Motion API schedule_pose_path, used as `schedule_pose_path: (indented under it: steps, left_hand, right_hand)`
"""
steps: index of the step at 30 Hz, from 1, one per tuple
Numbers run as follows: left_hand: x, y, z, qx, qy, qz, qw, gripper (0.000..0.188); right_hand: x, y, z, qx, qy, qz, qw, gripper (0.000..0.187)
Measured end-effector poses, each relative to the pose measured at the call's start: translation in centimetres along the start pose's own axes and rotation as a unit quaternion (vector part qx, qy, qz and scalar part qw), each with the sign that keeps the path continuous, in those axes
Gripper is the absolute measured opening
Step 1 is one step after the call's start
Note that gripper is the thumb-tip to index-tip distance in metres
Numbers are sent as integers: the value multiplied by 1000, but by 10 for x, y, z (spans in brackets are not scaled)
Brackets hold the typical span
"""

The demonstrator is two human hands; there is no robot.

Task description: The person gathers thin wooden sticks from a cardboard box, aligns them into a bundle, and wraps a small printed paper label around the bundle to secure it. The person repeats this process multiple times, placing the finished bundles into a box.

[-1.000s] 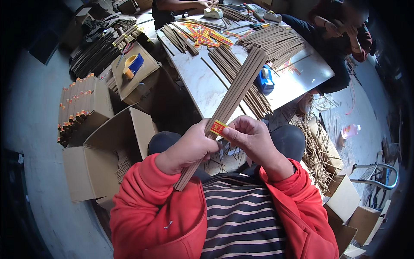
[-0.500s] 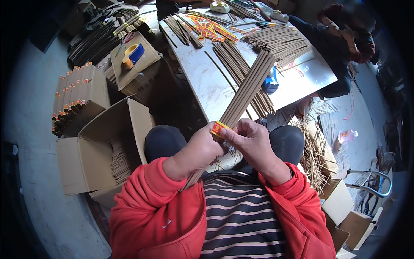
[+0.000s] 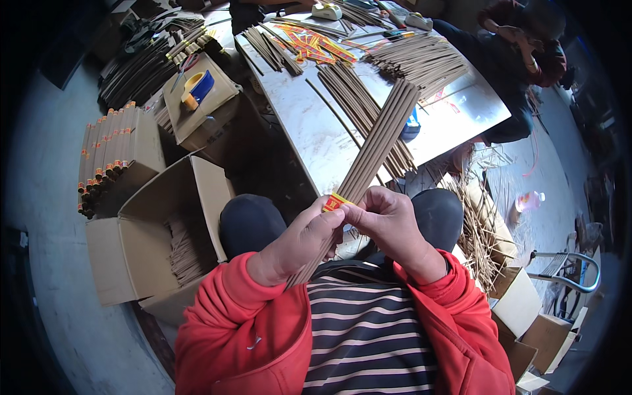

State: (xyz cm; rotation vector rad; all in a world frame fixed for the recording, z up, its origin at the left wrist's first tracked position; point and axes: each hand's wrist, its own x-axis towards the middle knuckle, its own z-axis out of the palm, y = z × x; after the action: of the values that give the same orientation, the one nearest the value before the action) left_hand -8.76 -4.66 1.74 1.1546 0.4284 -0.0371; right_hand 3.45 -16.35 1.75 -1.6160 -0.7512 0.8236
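Note:
A bundle of brown incense sticks (image 3: 382, 135) slants from my lap up toward the table. My left hand (image 3: 295, 242) is closed round its lower part. A red and yellow paper label (image 3: 334, 202) lies across the bundle at my fingers. My right hand (image 3: 394, 224) pinches the label's lower edge with thumb and forefinger, close beside my left thumb. Beyond the bundle, more loose incense sticks (image 3: 347, 89) lie on the white table (image 3: 296, 125).
Several labels (image 3: 313, 45) and a blue tape dispenser (image 3: 410, 126) are on the table. An open carton (image 3: 145, 247) with sticks stands left, near stacked labelled bundles (image 3: 108, 141). Broken sticks (image 3: 477, 240) lie right. A co-worker (image 3: 526, 59) sits at far right.
The label's position in my fingers has shifted slightly; my left thumb now lies below it. My right thumb has slid from the label's face to its lower edge. The co-worker's hands have risen.

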Motion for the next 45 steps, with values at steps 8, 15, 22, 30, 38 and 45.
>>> schedule_pose_path:
  steps: [8,15,22,30,38,45]
  left_hand:
    - [3,-10,-4,-1,-17,35,999,45]
    - [2,-7,-3,-2,-22,26,999,44]
    - [1,-4,0,-9,5,21,1000,44]
    - [2,-6,-2,-28,5,-1,1000,45]
    - [1,-4,-2,-35,5,-6,999,44]
    - [1,-3,-1,3,17,1,1000,46]
  right_hand:
    - [0,-9,-1,11,-24,16,1000,26]
    - [1,-6,-5,42,-48,27,998,26]
    - [3,-10,-10,4,-62,24,998,28]
    - [7,8,-9,26,-56,-79,995,23]
    - [12,6,-13,19,-76,-73,994,23]
    - [12,7,-12,28,-62,-48,997,26]
